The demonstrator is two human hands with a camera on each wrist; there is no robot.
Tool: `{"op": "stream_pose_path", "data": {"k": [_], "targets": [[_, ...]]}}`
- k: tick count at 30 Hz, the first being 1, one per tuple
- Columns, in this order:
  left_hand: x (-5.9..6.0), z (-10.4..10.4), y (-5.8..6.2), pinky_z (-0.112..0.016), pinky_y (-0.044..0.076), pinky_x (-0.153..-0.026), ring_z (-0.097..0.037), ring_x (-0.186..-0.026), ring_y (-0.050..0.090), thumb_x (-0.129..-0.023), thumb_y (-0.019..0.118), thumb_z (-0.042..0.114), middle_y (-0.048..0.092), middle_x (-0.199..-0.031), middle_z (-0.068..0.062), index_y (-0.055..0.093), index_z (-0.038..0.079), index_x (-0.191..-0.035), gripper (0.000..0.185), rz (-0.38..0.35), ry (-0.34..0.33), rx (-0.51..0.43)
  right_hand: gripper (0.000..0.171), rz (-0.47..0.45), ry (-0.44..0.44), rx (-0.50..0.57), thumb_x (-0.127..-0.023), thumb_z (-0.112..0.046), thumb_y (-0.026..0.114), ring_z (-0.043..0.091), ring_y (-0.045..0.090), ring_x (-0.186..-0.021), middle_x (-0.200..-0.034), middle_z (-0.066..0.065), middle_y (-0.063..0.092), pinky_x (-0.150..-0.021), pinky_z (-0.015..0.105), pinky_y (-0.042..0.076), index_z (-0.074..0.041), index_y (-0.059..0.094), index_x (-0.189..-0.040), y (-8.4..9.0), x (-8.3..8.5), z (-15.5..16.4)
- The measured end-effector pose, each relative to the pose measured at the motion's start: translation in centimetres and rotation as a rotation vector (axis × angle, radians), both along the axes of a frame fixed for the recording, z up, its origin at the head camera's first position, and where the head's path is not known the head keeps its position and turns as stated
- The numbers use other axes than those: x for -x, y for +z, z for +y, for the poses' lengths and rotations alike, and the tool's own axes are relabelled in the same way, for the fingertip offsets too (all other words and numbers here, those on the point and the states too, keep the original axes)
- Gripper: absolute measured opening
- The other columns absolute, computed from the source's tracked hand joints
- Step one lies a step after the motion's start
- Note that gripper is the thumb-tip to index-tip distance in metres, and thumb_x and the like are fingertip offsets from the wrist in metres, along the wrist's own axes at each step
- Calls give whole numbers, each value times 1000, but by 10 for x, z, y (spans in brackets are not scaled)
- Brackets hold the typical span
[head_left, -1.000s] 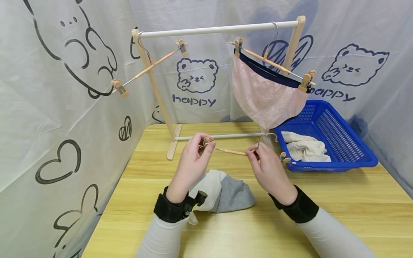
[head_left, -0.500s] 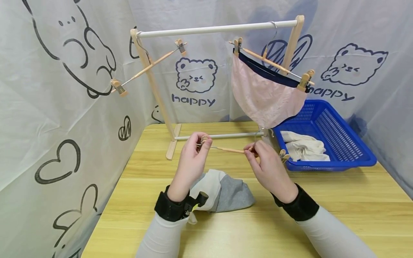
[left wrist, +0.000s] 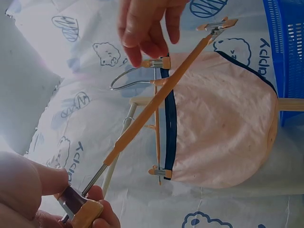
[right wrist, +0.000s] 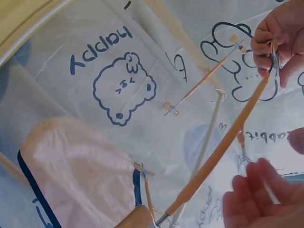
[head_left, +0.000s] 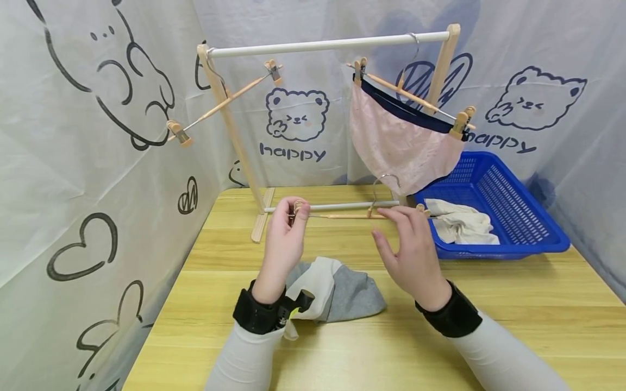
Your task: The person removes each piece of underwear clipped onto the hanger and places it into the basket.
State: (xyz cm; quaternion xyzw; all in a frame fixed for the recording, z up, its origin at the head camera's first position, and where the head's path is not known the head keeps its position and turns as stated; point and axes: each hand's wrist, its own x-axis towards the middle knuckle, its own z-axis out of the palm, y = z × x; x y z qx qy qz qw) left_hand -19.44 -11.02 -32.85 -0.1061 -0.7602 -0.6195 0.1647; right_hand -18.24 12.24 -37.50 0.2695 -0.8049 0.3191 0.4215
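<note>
My left hand [head_left: 285,239] pinches the clip at the left end of a wooden clip hanger [head_left: 342,216]; in the left wrist view that clip [left wrist: 85,211] sits between thumb and fingers. The hanger's bar runs level to the right, its metal hook [head_left: 375,190] pointing up, with no garment on it. My right hand [head_left: 415,252] has its fingers loosely extended, fingertips right at the bar beside the hook, not wrapped round it. On the table below lies a crumpled grey and white cloth [head_left: 354,296], partly hidden by my left wrist.
Behind stands a rack with a white rail [head_left: 332,44]. Pink underpants [head_left: 401,136] with a navy waistband hang clipped on its right side, and a bare clip hanger [head_left: 230,100] on its left. A blue basket [head_left: 518,251] at the right holds a cream cloth [head_left: 462,222].
My right hand has let go of the hanger's middle and its fingers have spread. The hanger has shifted left with my left hand, and its hook has swung left and up.
</note>
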Motion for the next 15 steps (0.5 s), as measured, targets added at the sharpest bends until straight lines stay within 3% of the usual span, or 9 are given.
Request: {"op": "stream_pose_path", "data": {"k": [4,7,13,15], "targets": [[1,-1,0,-23,41,-73,-15,-83,48,-107,55,13,54,-97,-8,56,-5,-114,19,9,7,-32,44,135,106,-57,-109,-36,51,39,56,-103,-111,23,60,-92,45,42,5,64,-119,-2,1,-6],[1,-3,2,-23,40,-71,-14,-81,47,-107,55,12,53,-95,-8,56,-6,-114,19,20,14,-36,42,172,205,-142,-109,-36,52,34,59,-104,-112,20,62,-92,43,45,2,66,-119,-7,2,-12],[1,-4,3,-22,39,-71,-14,-79,47,-107,55,12,53,-94,-7,56,-7,-113,20,36,33,-41,53,2,282,-376,-108,-50,45,30,59,-122,-135,14,60,-102,46,48,-9,61,-136,-20,-2,-21],[1,-4,4,-23,39,-71,-14,-79,46,-107,54,12,52,-94,-6,56,-6,-114,20,35,36,-48,56,-64,291,-445,-106,-54,49,30,56,-129,-143,13,56,-107,48,46,-12,56,-143,-25,-4,-24]]}}
